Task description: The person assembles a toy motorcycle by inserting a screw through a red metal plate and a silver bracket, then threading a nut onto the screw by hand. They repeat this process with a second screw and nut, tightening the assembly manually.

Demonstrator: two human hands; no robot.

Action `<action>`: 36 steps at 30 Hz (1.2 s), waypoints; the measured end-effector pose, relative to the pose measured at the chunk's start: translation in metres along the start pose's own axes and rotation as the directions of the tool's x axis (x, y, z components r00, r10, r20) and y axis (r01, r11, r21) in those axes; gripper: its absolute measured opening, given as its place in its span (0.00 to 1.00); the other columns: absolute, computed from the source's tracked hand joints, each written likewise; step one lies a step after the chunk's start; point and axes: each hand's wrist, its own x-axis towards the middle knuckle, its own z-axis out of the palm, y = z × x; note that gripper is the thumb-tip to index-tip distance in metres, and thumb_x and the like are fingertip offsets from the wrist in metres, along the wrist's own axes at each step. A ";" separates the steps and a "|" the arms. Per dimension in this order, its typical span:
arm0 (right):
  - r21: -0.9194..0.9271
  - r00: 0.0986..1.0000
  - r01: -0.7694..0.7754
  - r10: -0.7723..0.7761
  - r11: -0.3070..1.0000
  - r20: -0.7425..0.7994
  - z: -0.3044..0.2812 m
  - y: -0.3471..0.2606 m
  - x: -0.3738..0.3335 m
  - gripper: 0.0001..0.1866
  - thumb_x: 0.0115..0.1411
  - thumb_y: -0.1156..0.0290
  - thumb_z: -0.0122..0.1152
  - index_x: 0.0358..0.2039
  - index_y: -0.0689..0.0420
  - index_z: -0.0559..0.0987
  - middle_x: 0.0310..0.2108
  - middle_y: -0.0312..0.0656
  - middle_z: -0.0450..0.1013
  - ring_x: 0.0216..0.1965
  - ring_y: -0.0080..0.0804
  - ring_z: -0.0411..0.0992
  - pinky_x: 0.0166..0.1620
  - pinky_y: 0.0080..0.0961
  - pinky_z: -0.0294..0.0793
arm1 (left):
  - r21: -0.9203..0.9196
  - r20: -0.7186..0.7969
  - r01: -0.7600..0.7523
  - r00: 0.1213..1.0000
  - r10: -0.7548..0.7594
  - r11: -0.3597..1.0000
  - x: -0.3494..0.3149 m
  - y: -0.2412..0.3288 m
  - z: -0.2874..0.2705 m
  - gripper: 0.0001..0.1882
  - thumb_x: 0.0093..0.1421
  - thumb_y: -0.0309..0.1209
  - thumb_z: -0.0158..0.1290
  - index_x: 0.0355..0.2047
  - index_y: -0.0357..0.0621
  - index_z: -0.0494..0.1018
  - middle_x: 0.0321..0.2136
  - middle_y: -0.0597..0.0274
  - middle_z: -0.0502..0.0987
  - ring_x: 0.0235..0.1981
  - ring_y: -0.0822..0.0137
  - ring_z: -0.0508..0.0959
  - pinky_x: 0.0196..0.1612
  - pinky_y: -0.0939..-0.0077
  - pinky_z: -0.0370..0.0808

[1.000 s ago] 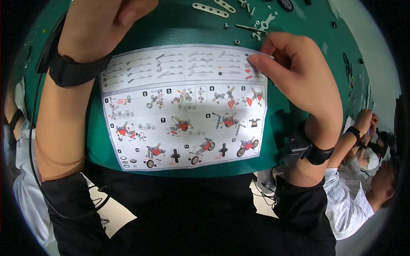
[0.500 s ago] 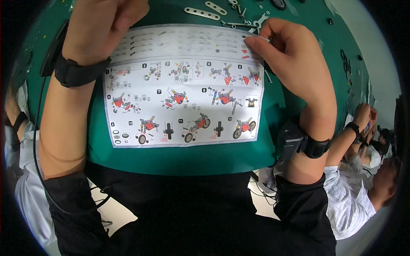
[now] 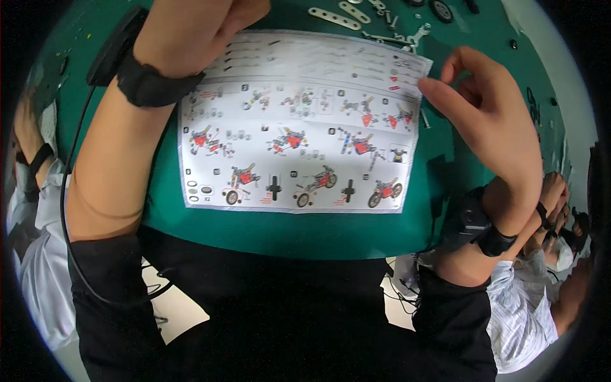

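A printed instruction sheet (image 3: 293, 162) with assembly drawings of a small red motorbike lies on the green table in front of me. My right hand (image 3: 480, 102) is just past the sheet's upper right edge, its thumb tip close to that edge. Thumb and curled forefinger are apart with nothing between them. My left hand (image 3: 203, 32) hangs over the sheet's upper left corner. The top of the picture cuts it off, so most of its fingers are hidden and I cannot see whether it grips the paper. Both wrists or forearms wear black straps.
Beyond the sheet lie perforated metal strips (image 3: 334, 18), a small wrench (image 3: 421, 32), several screws and nuts, and a black wheel (image 3: 440, 10). A bolt (image 3: 425, 118) rests by the sheet's right edge. A black cable (image 3: 67, 191) runs along my left arm. Co-workers sit on both sides.
My right hand has let go of the sheet's upper right corner and moved right and down. The sheet and my left hand appear farther right in the view, which has shifted too.
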 end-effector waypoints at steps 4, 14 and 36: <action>-0.025 0.971 -0.122 0.125 0.992 0.205 -0.003 -0.006 -0.003 0.11 0.54 0.69 0.67 0.26 0.62 0.74 0.15 0.32 0.63 0.19 0.15 0.60 0.22 0.21 0.55 | 0.000 -0.035 -0.026 0.999 0.026 1.000 -0.001 -0.002 0.006 0.11 0.64 0.31 0.55 0.43 0.42 0.68 0.17 0.70 0.70 0.08 0.80 0.60 0.12 0.85 0.52; -0.084 0.992 -0.051 0.060 0.995 0.111 0.006 -0.005 -0.007 0.10 0.43 0.73 0.63 0.24 0.67 0.79 0.14 0.41 0.67 0.18 0.26 0.66 0.23 0.27 0.63 | 0.096 0.024 -0.111 0.994 0.110 0.989 -0.005 0.013 0.018 0.13 0.64 0.32 0.56 0.42 0.39 0.68 0.15 0.72 0.68 0.08 0.81 0.58 0.13 0.86 0.52; 0.045 0.978 -0.153 0.145 0.987 0.147 0.008 -0.017 0.002 0.08 0.45 0.75 0.60 0.22 0.67 0.72 0.16 0.34 0.62 0.21 0.17 0.60 0.23 0.22 0.57 | 0.052 -0.057 -0.031 0.998 0.034 0.998 -0.004 0.017 0.024 0.15 0.62 0.33 0.58 0.41 0.36 0.70 0.13 0.73 0.67 0.09 0.83 0.57 0.13 0.84 0.49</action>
